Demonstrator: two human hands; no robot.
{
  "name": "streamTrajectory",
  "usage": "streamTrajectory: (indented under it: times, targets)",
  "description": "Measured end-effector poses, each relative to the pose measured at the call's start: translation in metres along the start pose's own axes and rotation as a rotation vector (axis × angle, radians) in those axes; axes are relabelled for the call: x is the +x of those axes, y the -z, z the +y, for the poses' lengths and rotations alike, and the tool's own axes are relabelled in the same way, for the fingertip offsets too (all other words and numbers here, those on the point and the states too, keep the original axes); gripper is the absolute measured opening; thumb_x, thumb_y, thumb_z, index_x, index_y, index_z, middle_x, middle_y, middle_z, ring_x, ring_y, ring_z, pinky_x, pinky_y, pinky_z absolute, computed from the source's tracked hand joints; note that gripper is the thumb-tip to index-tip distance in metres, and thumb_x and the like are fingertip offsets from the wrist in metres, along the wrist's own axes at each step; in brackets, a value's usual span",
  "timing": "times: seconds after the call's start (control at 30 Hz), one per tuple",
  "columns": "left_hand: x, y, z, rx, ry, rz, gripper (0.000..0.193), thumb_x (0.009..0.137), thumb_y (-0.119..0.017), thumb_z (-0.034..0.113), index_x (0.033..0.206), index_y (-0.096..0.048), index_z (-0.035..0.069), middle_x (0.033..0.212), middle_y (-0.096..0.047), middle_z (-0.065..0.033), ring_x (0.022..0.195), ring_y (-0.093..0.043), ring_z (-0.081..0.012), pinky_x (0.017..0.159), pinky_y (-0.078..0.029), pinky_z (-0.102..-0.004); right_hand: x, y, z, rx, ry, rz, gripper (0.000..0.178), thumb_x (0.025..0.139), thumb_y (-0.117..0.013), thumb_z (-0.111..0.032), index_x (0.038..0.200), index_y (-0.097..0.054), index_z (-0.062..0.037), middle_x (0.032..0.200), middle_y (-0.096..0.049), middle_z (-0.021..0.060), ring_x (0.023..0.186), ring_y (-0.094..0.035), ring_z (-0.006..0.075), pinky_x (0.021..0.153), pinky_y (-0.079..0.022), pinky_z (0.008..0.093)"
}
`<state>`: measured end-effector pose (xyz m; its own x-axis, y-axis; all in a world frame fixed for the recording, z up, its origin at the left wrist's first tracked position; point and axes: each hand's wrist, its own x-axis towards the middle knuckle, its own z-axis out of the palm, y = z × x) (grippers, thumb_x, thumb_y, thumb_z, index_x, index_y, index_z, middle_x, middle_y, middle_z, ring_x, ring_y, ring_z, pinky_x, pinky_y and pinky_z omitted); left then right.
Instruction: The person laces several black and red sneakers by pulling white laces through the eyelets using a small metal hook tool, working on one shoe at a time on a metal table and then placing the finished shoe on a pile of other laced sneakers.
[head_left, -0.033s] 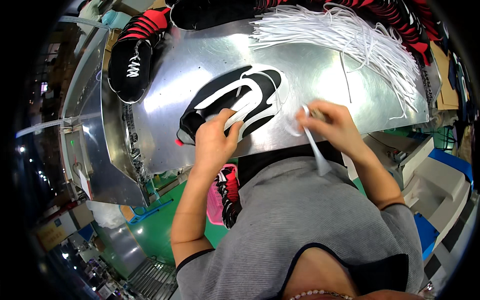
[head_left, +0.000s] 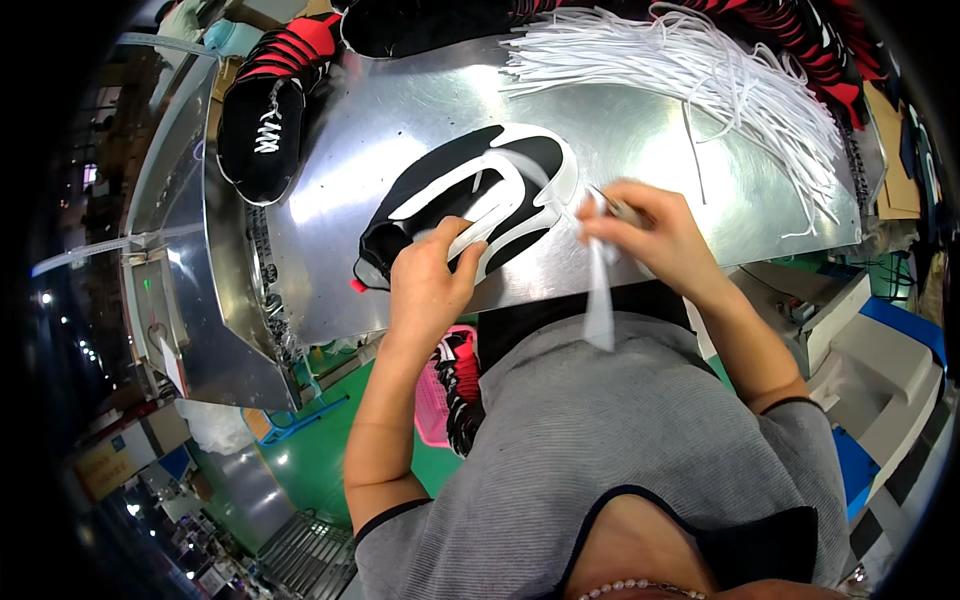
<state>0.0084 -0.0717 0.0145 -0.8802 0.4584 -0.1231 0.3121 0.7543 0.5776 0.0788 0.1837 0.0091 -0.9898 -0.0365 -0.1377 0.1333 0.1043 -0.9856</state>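
While a shoe (head_left: pixel 500 190) is being pinched by left hand (head_left: pixel 432 277), alongside, blurred lace (head_left: pixel 600 305) being gripped by curled right hand (head_left: pixel 655 235).

Head-worn fisheye, facing down, near metal table (head_left: pixel 325 235)

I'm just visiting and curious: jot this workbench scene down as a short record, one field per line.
Left hand: pinches the near edge of a black-and-white shoe upper
Right hand: raised just right of the shoe upper, gripping a white strip that hangs down, blurred
Surface: shiny metal table
Table's far right: loose pile of white laces
Table's far left: black piece with white zigzag lacing, beside red-and-black pieces
Below table: pink basket
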Motion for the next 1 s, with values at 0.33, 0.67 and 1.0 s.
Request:
streamTrajectory:
  times: [0.33,0.67,1.0]
  targets:
    - [0.027,0.012,0.040,0.098,-0.157,-0.048,0.029,0.094,-0.063,0.023,0.108,-0.066,-0.002,0.096,-0.068,-0.0198,0.087,-0.066,-0.0371,0.075,-0.050,-0.0426,0.097,-0.017,-0.001,0.061,0.246,-0.025,0.019,0.087,-0.072,-0.018,0.099,-0.070,-0.0027,0.079,-0.060,-0.0025,0.075,-0.051,0.0041,0.066,-0.042,0.0220]
    - [0.055,-0.008,0.032,0.007,0.048,-0.080,0.028,0.089,-0.069,0.026,0.077,-0.065,0.001,0.054,-0.052,-0.0095,0.047,-0.046,-0.0226,0.050,-0.038,-0.0360,0.089,-0.017,0.016,-0.040,0.181,0.158,0.031,0.091,-0.067,-0.026,0.109,-0.059,-0.0019,0.093,-0.068,0.0124,0.084,-0.065,0.0210,0.076,-0.050,0.0331]
    - [0.062,-0.008,0.031,0.033,0.099,-0.066,0.033,0.090,-0.068,0.027,0.071,-0.060,0.001,0.051,-0.042,-0.0078,0.047,-0.037,-0.0206,0.050,-0.035,-0.0362,0.036,-0.012,0.020,-0.172,0.021,-0.087,0.018,0.093,-0.064,-0.016,0.097,-0.060,0.0008,0.080,-0.070,0.0122,0.073,-0.068,0.0199,0.068,-0.051,0.0311]
